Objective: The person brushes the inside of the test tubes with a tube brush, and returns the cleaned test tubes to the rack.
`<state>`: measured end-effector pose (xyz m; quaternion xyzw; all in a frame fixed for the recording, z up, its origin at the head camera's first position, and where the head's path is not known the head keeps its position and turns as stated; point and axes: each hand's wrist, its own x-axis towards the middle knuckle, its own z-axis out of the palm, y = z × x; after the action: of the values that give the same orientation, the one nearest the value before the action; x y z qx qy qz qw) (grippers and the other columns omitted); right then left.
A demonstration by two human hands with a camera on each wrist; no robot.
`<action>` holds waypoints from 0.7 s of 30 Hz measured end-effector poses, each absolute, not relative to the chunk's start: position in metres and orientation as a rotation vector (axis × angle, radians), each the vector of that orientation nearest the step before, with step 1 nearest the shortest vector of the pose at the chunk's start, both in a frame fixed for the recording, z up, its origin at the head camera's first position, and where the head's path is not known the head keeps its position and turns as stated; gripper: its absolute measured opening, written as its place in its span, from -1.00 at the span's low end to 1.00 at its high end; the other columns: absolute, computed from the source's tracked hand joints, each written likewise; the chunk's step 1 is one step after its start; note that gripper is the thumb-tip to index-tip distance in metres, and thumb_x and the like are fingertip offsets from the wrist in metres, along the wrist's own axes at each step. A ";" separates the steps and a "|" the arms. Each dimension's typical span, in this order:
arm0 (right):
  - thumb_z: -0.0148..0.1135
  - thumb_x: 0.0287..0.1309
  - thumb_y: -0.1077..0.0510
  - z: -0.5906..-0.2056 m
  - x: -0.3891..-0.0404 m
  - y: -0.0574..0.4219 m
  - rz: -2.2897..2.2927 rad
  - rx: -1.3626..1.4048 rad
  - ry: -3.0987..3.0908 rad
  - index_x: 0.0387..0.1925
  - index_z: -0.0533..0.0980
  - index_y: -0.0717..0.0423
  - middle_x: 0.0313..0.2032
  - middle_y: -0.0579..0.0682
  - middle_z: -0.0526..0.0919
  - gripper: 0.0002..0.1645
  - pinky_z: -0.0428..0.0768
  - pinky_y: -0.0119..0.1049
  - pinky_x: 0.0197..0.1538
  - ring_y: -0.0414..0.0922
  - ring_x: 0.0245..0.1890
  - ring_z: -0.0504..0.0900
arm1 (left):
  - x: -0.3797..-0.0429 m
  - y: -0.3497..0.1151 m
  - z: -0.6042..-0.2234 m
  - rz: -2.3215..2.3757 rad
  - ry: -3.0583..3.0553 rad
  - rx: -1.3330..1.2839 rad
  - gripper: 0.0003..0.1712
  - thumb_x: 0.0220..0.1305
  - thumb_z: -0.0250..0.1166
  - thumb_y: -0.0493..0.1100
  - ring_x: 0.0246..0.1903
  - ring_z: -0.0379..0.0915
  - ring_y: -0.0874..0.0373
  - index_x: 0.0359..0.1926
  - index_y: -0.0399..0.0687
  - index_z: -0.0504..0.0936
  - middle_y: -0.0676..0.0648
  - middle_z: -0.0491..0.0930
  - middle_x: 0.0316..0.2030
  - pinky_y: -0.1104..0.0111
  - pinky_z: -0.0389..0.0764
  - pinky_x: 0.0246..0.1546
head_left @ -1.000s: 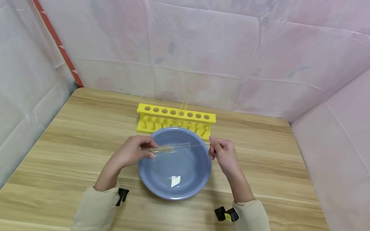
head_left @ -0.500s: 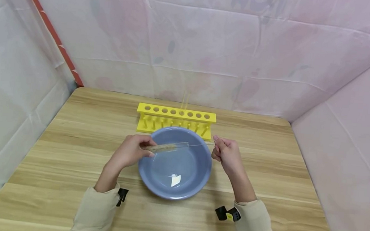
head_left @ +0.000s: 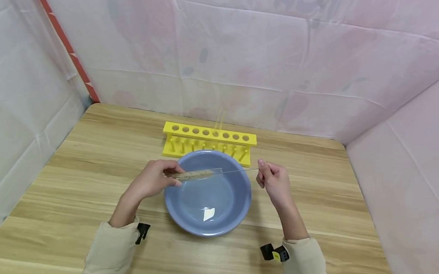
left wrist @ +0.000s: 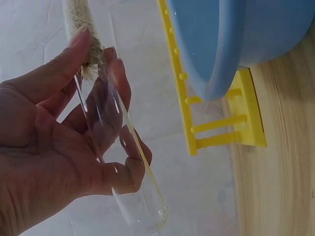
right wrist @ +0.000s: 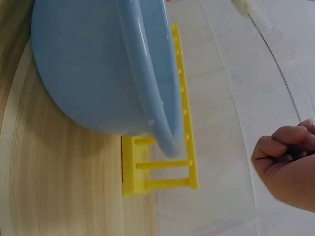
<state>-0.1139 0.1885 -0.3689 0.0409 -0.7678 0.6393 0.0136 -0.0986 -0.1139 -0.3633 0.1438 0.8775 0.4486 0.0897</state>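
Note:
My left hand [head_left: 154, 178] grips a clear glass test tube [left wrist: 140, 209], tilted over the blue basin [head_left: 205, 230]. In the left wrist view, thumb and fingers wrap round the tube, and its rounded closed end points down past the little finger. Pale bristles of a test tube brush [left wrist: 81, 24] fill the part of the tube beyond the thumb. The brush's twisted wire handle [right wrist: 278, 64] runs out of the tube's mouth to my right hand [head_left: 276, 183], whose curled fingers pinch its end. That hand is at the right of the basin's rim.
Behind the basin stands a yellow test tube rack [head_left: 200, 137] with a row of holes and pegs. Another clear test tube [head_left: 219, 122] stands upright in it. The wooden table [head_left: 83, 195] is bounded by pale printed cloth walls [head_left: 248, 62].
My right hand has moved right, drawing the wire handle with it. The bristles sit closer to the tube's mouth. My left hand and the tube have shifted slightly left.

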 end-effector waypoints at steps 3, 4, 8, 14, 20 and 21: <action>-0.04 0.32 0.19 -0.370 -0.114 0.191 1.932 0.185 -2.369 -0.79 0.21 0.38 -0.82 0.03 0.24 -0.43 0.20 -0.41 -0.64 -0.16 -0.78 0.23 | -0.099 -0.115 -0.363 1.346 2.597 0.442 -0.83 -0.04 0.39 -0.35 -0.36 0.47 0.13 -0.34 -0.18 0.63 -0.03 0.59 -0.39 0.29 0.50 -0.31; -0.04 0.32 0.19 -0.371 -0.114 0.192 1.934 0.189 -2.362 -0.79 0.21 0.39 -0.82 0.03 0.24 -0.43 0.20 -0.42 -0.64 -0.16 -0.78 0.23 | -0.099 -0.115 -0.363 1.346 2.595 0.444 -0.83 -0.04 0.39 -0.35 -0.36 0.46 0.14 -0.34 -0.17 0.63 -0.02 0.59 -0.39 0.29 0.50 -0.31; -0.03 0.31 0.17 -0.369 -0.114 0.193 2.049 0.131 -2.334 -0.79 0.19 0.34 -0.81 -0.04 0.23 -0.43 0.23 -0.42 -0.59 -0.19 -0.78 0.22 | -0.099 -0.115 -0.362 1.334 2.601 0.451 -0.83 -0.04 0.38 -0.36 -0.36 0.47 0.14 -0.34 -0.17 0.63 -0.02 0.59 -0.39 0.29 0.50 -0.30; -0.12 0.34 0.26 -0.363 -0.114 0.196 2.469 -0.038 -2.179 -0.84 0.13 0.15 -0.83 -0.13 0.13 -0.43 0.20 -0.44 -0.59 -0.27 -0.82 0.14 | -0.097 -0.114 -0.362 1.309 2.632 0.435 -0.82 -0.06 0.39 -0.35 -0.34 0.51 0.13 -0.35 -0.18 0.63 -0.03 0.61 -0.38 0.29 0.52 -0.30; -0.17 0.35 0.27 -0.359 -0.114 0.200 2.606 -0.179 -2.155 -0.84 0.15 0.12 -0.82 -0.13 0.15 -0.43 0.21 -0.43 -0.56 -0.27 -0.84 0.14 | -0.096 -0.113 -0.363 1.291 2.648 0.422 -0.82 -0.06 0.40 -0.33 -0.34 0.51 0.14 -0.35 -0.18 0.63 -0.03 0.61 -0.39 0.29 0.53 -0.30; -0.16 0.34 0.26 -0.358 -0.114 0.201 2.587 -0.187 -2.170 -0.84 0.15 0.11 -0.82 -0.13 0.14 -0.43 0.20 -0.43 -0.56 -0.27 -0.83 0.14 | -0.096 -0.113 -0.364 1.290 2.647 0.421 -0.83 -0.06 0.40 -0.33 -0.34 0.51 0.14 -0.35 -0.18 0.63 -0.02 0.61 -0.38 0.30 0.53 -0.30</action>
<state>-0.1137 0.2008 -0.3581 -0.0548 -0.6371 0.7594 -0.1199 -0.0958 -0.1131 -0.3637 0.1410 0.8868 0.4322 0.0836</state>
